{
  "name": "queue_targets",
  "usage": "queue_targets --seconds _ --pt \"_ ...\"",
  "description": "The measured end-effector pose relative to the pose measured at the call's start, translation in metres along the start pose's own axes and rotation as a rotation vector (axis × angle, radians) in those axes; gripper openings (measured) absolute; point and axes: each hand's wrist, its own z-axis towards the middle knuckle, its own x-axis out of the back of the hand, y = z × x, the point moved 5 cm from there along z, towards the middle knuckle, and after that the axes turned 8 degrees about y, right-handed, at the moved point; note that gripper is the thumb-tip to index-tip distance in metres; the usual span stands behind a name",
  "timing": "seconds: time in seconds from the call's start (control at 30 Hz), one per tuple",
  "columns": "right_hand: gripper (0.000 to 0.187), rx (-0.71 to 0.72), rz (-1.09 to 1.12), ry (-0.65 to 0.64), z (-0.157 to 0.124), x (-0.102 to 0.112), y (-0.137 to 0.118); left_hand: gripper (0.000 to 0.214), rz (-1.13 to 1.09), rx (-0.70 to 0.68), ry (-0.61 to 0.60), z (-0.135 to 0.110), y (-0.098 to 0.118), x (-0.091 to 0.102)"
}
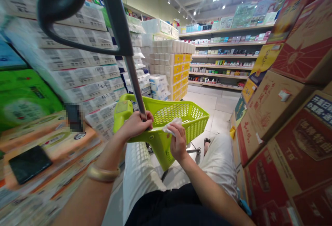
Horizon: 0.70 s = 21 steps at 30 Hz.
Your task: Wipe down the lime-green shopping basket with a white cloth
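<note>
In a narrow supermarket aisle, high stacks of wrapped toilet-roll packs (pixel 77 60) rise on the left and printed cardboard cartons (pixel 275 115) on the right. A person stands behind a lime-green plastic shopping trolley (pixel 181 113), its basket close to their body. The left hand (pixel 135 125) is closed firmly around a grey metal pole (pixel 135 87), low down near the basket's rim, a grip that seems to keep the trolley steady and close in the tight space. The pole rises to a dark curved handle (pixel 77 15), which goes unused at this height. A gold bangle (pixel 103 173) circles the left wrist. The right hand (pixel 178 142) is curled, pinching a crumpled white tissue (pixel 171 125) over the basket's edge, so the paper sits just above the mesh. A dark, flat object (pixel 29 163), perhaps a phone, lies on blurred packs at the far left. Beyond the trolley, a tiled floor (pixel 207 105) leads to shelves of small boxed goods (pixel 223 56).
</note>
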Motion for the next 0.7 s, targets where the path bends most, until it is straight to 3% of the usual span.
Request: queue_targets --seconds 0.13,0.23,0.3,0.33,0.4,0.47,0.53,0.57,0.63,0.7 --pt "0.044 0.097 -0.020 -0.201 0.006 -0.024 -0.015 0.018 0.010 -0.031 -0.005 -0.001 0.002 0.003" --pt "0.044 0.034 -0.124 -0.264 0.004 -0.023 0.013 0.022 0.066 -0.053 -0.020 0.000 -0.001 0.006" --pt "0.043 -0.041 -0.214 -0.248 0.003 -0.013 0.039 0.026 0.127 -0.101 0.037 0.000 -0.003 0.010" --pt "0.043 -0.074 -0.253 -0.236 0.003 -0.008 0.050 0.028 0.155 -0.137 0.112 -0.002 -0.002 0.015" --pt "0.044 -0.117 -0.308 -0.215 0.003 -0.002 0.062 0.043 0.216 -0.226 0.385 -0.013 0.003 0.026" --pt "0.046 -0.122 -0.316 -0.212 0.004 -0.004 0.056 0.065 0.305 -0.341 0.768 -0.036 0.012 0.034" --pt "0.048 -0.078 -0.271 -0.244 0.004 -0.017 0.036 0.072 0.398 -0.510 1.045 -0.061 0.024 0.028" --pt "0.048 -0.047 -0.236 -0.260 0.004 -0.024 0.024 0.069 0.434 -0.613 1.013 -0.067 0.030 0.016" --pt "0.043 0.005 -0.178 -0.269 0.003 -0.035 0.006 0.064 0.487 -0.730 0.728 -0.064 0.035 -0.016" --pt "0.036 0.031 -0.157 -0.263 0.002 -0.037 0.002 0.065 0.557 -0.691 0.428 -0.053 0.031 -0.047"
